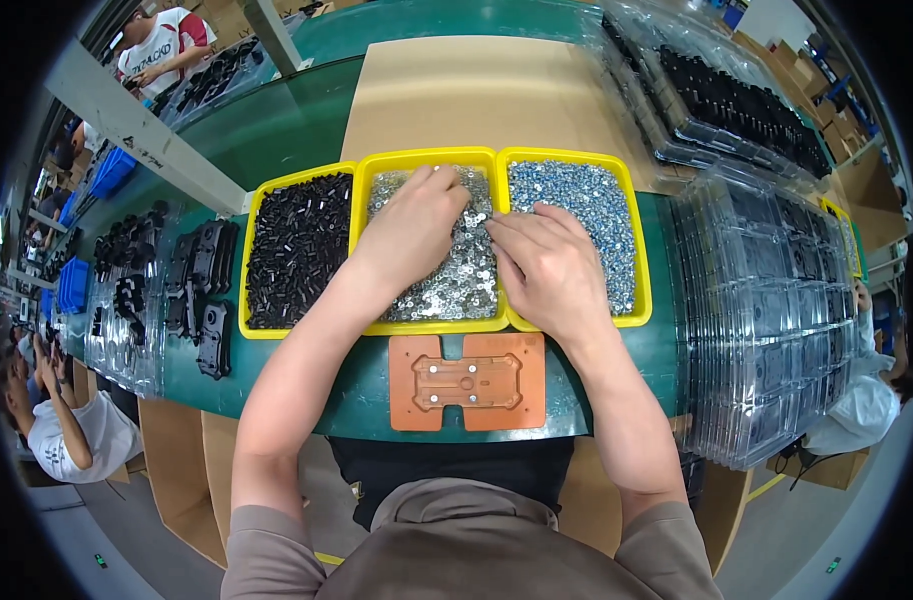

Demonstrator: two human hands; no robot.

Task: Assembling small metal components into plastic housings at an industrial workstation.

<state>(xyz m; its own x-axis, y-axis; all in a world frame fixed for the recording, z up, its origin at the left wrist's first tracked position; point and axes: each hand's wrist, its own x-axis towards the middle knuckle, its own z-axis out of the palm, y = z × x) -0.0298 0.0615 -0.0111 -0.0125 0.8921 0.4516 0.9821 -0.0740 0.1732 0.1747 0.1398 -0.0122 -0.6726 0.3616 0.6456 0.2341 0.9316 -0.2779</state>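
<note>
My left hand (415,228) is over the middle yellow tray (427,157), its curled fingertips down among small shiny silver metal pieces (447,295) that look like nuts or washers. What those fingers hold, if anything, is hidden. Across the rim between the middle and right trays lies my right hand (549,265), fingers bent together toward the silver pieces. A tiny dark spot shows at its fingertips, too small to name. Closer to me, an orange fixture plate (527,380) sits on the green table, with several small silver pieces in its recess.
The left yellow tray (247,265) holds short black cylinders; the right tray (645,290) holds small blue and silver parts. Black moulded parts (215,335) lie farther left. Stacked clear plastic trays (767,310) stand at the right. A metal post (157,140) rises behind. Other people work nearby.
</note>
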